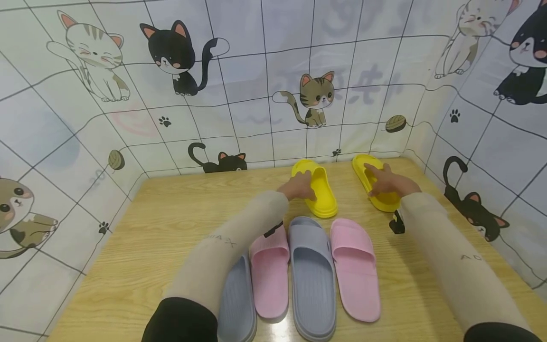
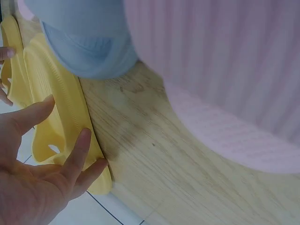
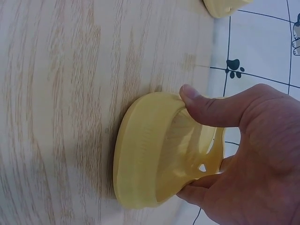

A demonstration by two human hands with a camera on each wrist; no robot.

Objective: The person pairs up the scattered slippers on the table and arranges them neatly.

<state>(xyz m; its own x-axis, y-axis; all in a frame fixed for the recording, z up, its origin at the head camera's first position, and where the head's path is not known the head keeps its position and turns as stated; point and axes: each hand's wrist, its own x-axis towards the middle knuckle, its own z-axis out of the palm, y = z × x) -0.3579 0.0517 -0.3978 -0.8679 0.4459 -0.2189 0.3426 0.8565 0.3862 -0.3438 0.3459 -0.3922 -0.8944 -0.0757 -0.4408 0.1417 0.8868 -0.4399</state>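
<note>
Two yellow slippers lie at the back of the wooden surface. My left hand reaches over the left yellow slipper; in the left wrist view its fingers are spread and fairly straight, their tips against the slipper's side. My right hand is at the right yellow slipper. In the right wrist view my right thumb lies along one side of that slipper and the fingers on the other, so the hand grips across it. Part of each slipper is hidden behind the hand on it.
Nearer me stand two grey slippers and two pink slippers, alternating in a row; my left forearm partly covers the leftmost ones. The wooden surface ends at walls with cat drawings on three sides.
</note>
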